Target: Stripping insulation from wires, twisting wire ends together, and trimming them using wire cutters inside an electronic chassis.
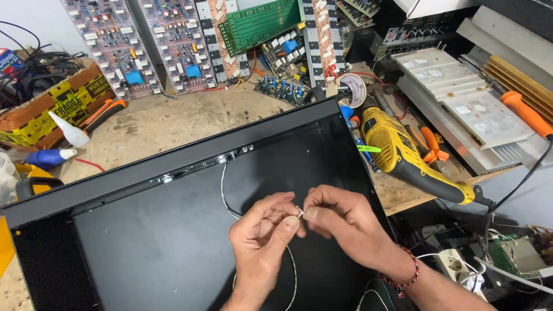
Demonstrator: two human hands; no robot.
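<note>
A thin white wire is the thing in hand. Its free end is pinched between the fingertips of both hands, just above the middle of the black metal chassis, which serves as the landmark here. The left hand is closed on the wire from below, thumb and forefinger squeezing it; the right hand is closed on the very tip, fingertips meeting those of the left, so the two hands touch. From that pinch the wire loops up to the chassis's far rim, where it seems to enter near a small fitting, and a second run drops down past the left wrist toward the near edge.

As a judgement: the wire already looks routed into the chassis, and the end is being worked, stripped or twisted, with nothing yet joined to it; the inside of the chassis holds no boards.

Right of the chassis, a yellow power drill lies on the bench, with an orange-handled tool farther right. Beyond the chassis's far rim stand circuit boards propped upright, and a roll of tape. To the chassis's left sit a white squeeze bottle and a cardboard box.
</note>
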